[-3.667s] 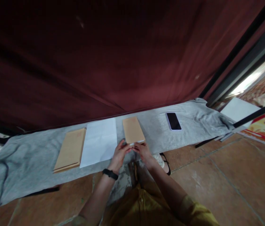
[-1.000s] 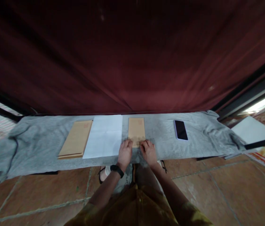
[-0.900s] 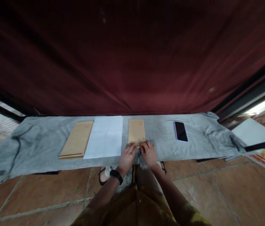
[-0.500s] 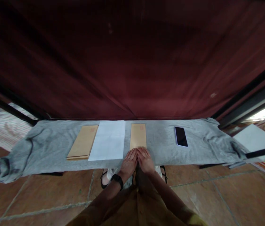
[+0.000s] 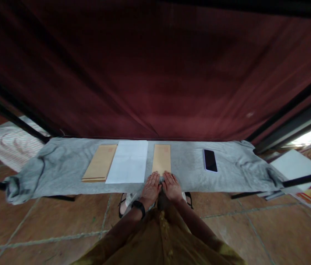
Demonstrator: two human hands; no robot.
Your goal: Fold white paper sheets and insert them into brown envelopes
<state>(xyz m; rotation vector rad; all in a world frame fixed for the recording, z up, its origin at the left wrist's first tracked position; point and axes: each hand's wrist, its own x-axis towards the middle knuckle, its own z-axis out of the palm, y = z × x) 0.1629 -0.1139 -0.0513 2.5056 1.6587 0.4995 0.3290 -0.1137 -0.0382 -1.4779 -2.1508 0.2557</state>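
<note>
"Head view: why are left hand (image 5: 150, 189) and right hand (image 5: 172, 188) flat?"

"Outstretched fingers (image 5: 153, 178) grip nothing, likely pressing the rectangular tan paper envelope (image 5: 162, 157) at its near end against the grey cloth-covered desk (image 5: 188, 162)."

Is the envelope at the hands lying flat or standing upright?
Flat: the envelope shows its broad face against gray cloth, left hand and right hand at its near end.

1 narrow tan envelope (image 5: 161, 158) | faint reddish print near far right corner | lying flat on grey cloth (image 5: 187, 162), between white paper (image 5: 127, 162) and phone (image 5: 210, 161)
</note>
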